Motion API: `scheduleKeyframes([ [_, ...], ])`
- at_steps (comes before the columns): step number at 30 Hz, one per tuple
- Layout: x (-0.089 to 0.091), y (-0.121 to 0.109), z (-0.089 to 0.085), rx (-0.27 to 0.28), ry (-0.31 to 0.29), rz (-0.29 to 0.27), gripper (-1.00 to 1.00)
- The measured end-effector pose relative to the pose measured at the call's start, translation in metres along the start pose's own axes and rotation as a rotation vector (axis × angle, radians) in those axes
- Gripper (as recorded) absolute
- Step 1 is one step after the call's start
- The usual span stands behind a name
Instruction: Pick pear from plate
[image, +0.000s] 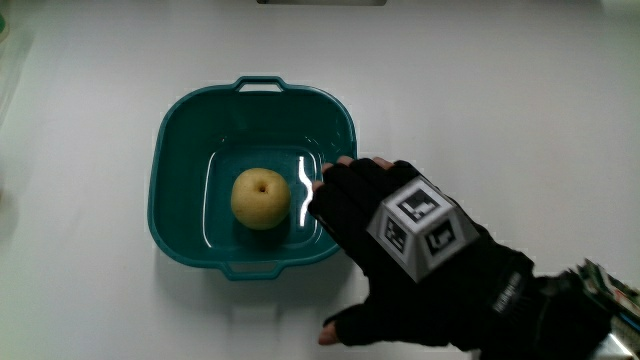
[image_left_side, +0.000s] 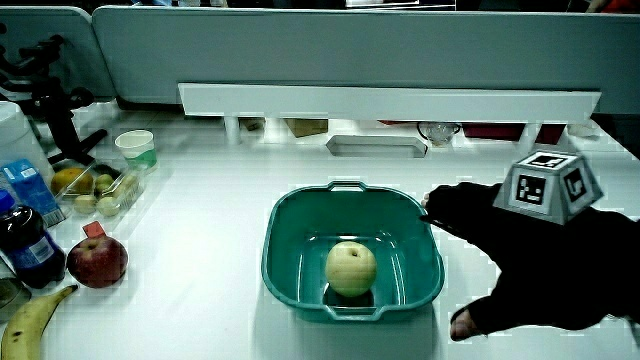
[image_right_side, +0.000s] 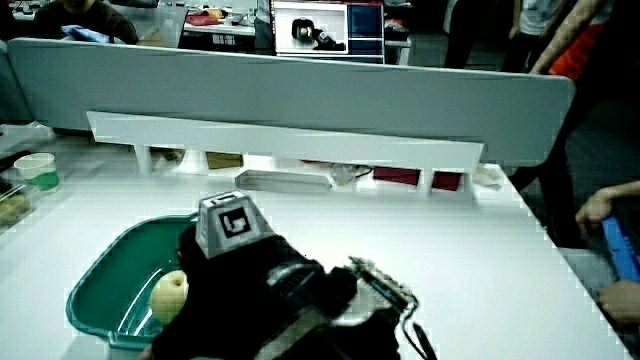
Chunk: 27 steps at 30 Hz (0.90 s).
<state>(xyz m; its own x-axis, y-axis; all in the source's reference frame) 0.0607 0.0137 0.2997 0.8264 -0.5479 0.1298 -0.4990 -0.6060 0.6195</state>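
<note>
A pear (image: 261, 198) is seen lying in a teal basin (image: 185, 150) near the middle of the frame in the main view, on the basin's flat floor and clear of its walls; nothing else is held by the basin. The basin is set on a white counter (image: 500, 100). The hand (image: 400, 250) is placed beside the pear, with its fingertips (image: 335, 175) reaching over the basin's rim and not touching the fruit. The grip is apart, fingers spread, and nothing is held. A patterned cube (image: 423, 225) is carried on the back of the glove. In a side view, a clear tray (image_left_side: 95, 190) is seen well apart from the basin, filled with what may be small yellowish fruits, with a cup (image_left_side: 136, 148) beside it; a red apple (image_left_side: 97, 262) and a banana (image_left_side: 30, 320) lie loose on the counter nearer the person.
</note>
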Motion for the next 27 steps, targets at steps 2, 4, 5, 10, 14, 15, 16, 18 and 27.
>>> scheduleKeyframes([
  [2,-0.003,0.007,0.005,0.015,-0.011,0.005,0.0],
  [4,-0.006,0.018,0.005,-0.005,0.003,0.052,0.0],
  [5,-0.004,0.026,0.003,0.016,0.009,-0.028,0.0],
  [10,-0.011,0.047,0.012,0.006,0.018,0.015,0.0],
  [14,-0.01,0.066,0.009,0.009,0.038,0.017,0.0],
  [15,-0.008,0.074,0.006,-0.013,0.045,-0.017,0.0],
  [16,-0.009,0.078,0.007,-0.028,0.042,-0.027,0.0],
  [18,-0.009,0.09,0.004,-0.02,0.041,-0.053,0.0],
  [27,-0.016,0.134,-0.002,-0.141,0.094,-0.038,0.0],
])
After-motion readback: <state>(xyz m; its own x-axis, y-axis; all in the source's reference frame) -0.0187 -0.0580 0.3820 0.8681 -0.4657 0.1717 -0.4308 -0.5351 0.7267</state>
